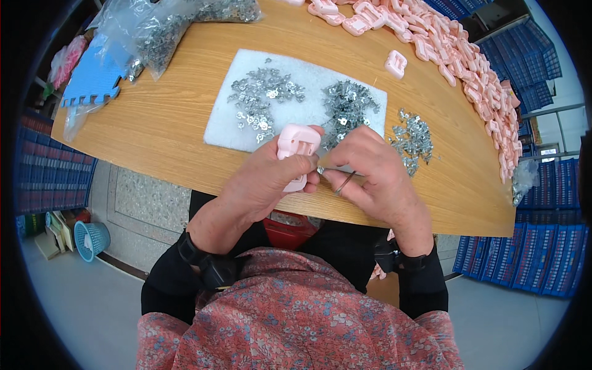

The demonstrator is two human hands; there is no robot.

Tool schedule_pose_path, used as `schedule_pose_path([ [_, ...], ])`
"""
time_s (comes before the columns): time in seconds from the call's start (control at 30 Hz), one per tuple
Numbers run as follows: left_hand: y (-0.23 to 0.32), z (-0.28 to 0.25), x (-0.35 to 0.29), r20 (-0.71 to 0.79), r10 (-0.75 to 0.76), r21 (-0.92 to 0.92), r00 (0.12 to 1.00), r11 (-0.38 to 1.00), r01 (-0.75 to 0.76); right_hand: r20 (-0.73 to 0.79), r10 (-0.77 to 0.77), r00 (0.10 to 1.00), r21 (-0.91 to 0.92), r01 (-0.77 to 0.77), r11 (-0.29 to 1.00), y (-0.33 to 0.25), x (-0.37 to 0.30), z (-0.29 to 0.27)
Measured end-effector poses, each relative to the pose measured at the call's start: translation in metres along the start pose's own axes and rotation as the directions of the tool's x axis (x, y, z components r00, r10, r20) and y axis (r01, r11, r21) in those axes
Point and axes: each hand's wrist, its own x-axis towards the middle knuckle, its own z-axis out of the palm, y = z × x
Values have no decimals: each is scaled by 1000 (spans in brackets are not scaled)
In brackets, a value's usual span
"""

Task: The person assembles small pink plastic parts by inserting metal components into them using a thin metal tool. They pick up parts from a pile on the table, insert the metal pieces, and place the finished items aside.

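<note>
My left hand (262,179) is closed around a pink plastic casing (298,137) with recessed slots, held up over the table's near edge. In my right hand (382,176) a pair of thin metal tweezers (346,183) is pinched, the tips pointing left at the casing's lower side. A small shiny metal piece (320,170) shows at those tips, next to my left fingers. Just beyond my hands lies a white foam sheet (223,117). It bears two heaps of small metal clips, a looser left heap (262,92) and a denser right heap (346,108).
More metal clips (412,140) lie on the wooden table (154,123) right of the foam. A single pink casing (396,64) lies apart from a large pile of casings (456,55) along the far right edge. Bags of metal parts (160,43) and a blue foam mat (92,77) occupy the far left.
</note>
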Motion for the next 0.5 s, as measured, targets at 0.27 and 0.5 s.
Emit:
schedule_pose_path([
  [0.27,-8,12,5,-116,128,-40,985,990,-133,-57,605,794,527,-490,694,-12,-22,33],
  [0.5,-16,12,5,-151,196,34,969,981,-193,32,685,728,746,-473,468,-14,-21,33],
])
